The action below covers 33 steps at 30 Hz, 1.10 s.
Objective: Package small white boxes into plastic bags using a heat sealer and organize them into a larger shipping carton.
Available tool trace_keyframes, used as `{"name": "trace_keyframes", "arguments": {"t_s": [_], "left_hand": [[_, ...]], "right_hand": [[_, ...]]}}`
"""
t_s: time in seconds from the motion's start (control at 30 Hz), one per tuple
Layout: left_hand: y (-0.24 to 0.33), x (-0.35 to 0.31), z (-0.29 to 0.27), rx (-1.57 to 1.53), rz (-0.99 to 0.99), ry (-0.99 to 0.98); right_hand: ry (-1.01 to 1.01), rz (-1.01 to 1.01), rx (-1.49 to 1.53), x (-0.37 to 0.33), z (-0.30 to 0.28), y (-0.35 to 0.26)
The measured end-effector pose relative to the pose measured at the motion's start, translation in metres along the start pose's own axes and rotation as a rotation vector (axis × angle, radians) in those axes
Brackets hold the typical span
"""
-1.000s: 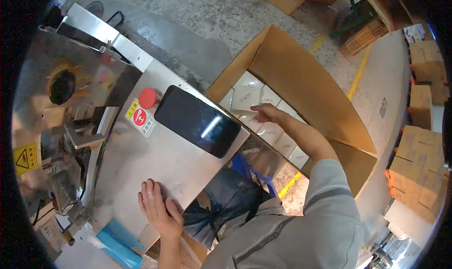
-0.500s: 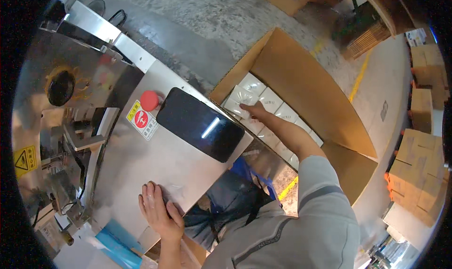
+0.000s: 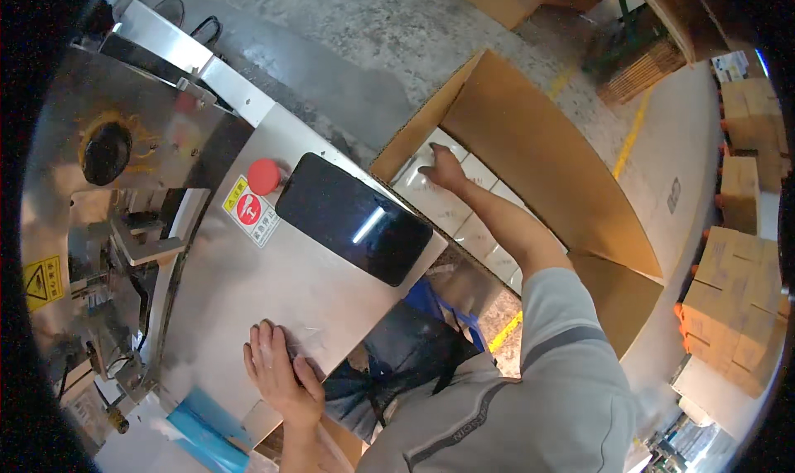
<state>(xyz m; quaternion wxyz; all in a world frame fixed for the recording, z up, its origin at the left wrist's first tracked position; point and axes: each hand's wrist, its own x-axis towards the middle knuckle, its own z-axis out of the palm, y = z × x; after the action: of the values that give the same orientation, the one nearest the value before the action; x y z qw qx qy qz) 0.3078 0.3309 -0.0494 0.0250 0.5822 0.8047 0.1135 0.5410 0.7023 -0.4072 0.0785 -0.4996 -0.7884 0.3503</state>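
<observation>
We are resting our left hand (image 3: 283, 382) flat on the shiny table (image 3: 215, 324), with its thumb sticking out. We are holding our right hand (image 3: 447, 173) inside the big brown box (image 3: 530, 150), finger and thumb spreading apart over the small white packs (image 3: 435, 204). A flat black screen (image 3: 356, 220) is lying near the red button (image 3: 263, 176).

We look steeply down from the person's head through a fisheye camera, the grey short-sleeved shirt (image 3: 513, 423) nearest us at the lower edge. The silver metal table (image 3: 224, 307) sits close below, the open brown cardboard box (image 3: 530, 150) to its right; the grey concrete floor (image 3: 331, 67) lies farther off, and edges bend toward the dark rim.
</observation>
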Motion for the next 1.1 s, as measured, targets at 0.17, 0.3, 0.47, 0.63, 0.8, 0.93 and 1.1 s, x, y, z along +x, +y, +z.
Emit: {"name": "trace_keyframes", "arguments": {"t_s": [0.17,0.3,0.47,0.63,0.8,0.93,1.1], "left_hand": [[0.001,-0.001,-0.006,0.019,-0.003,0.003],[0.008,0.005,-0.003,-0.009,0.014,0.011],[0.005,-0.001,-0.005,-0.007,-0.011,0.038],[-0.007,-0.016,-0.005,-0.065,-0.049,0.109],[-0.020,-0.024,-0.022,-0.681,-0.076,0.243],[-0.071,-0.119,-0.141,-0.977,-0.454,0.327],[-0.233,-0.324,-0.205,-1.653,-0.317,1.101]], "right_hand": [[-0.322,0.701,0.192,-0.024,0.000,0.009],[-0.197,0.663,1.027,-0.037,0.031,0.051],[-0.164,-0.142,0.030,-0.051,0.016,0.027],[-0.419,-0.036,0.409,-0.077,-0.075,-0.108],[-0.130,-0.124,0.599,-0.114,-0.163,-0.161],[-0.158,-0.092,0.593,-0.185,-0.195,-0.233],[-0.028,-0.184,0.423,-0.235,-0.197,-0.229]]}}
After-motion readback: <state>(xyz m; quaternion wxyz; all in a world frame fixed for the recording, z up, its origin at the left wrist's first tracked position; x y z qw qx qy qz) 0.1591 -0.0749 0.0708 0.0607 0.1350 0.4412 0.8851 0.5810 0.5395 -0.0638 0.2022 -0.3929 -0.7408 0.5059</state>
